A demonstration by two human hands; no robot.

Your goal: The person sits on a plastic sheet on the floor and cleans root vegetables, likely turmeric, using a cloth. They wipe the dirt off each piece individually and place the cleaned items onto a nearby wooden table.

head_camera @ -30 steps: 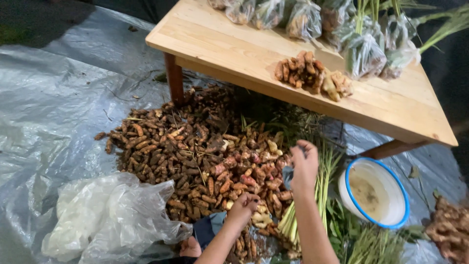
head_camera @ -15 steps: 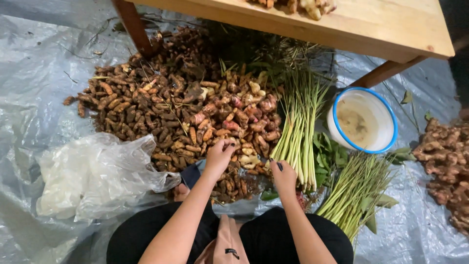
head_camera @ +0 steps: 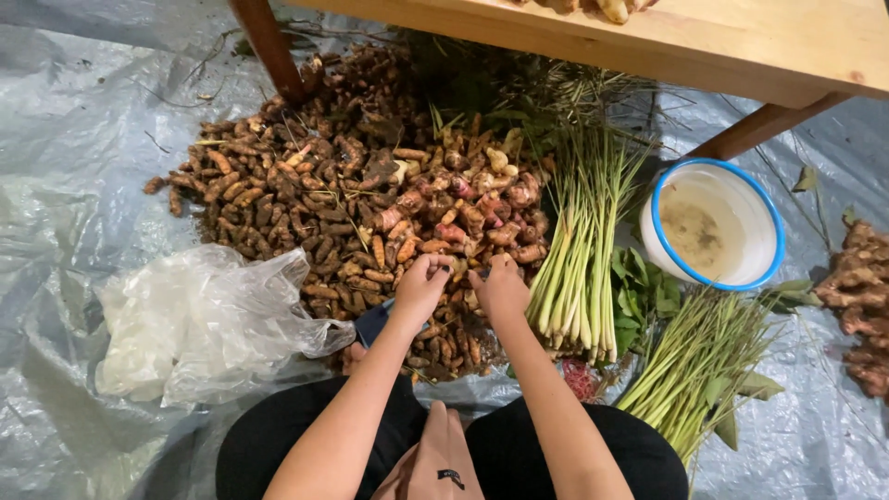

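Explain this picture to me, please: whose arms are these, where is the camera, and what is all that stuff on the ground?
There is no machine here. A person sits on the ground wearing a camera on the head, so you look straight down along their own bare arms. The left hand and the right hand are side by side, both reaching into a big heap of brown and pinkish knobbly roots spread on a grey plastic sheet. The fingers are curled among the roots; whether they actually grip one is hard to tell. To the left lies a crumpled clear plastic bag. To the right lie a bundle of pale green lemongrass-like stalks and a white bowl with a blue rim. Along the top runs the edge of a light wooden table.
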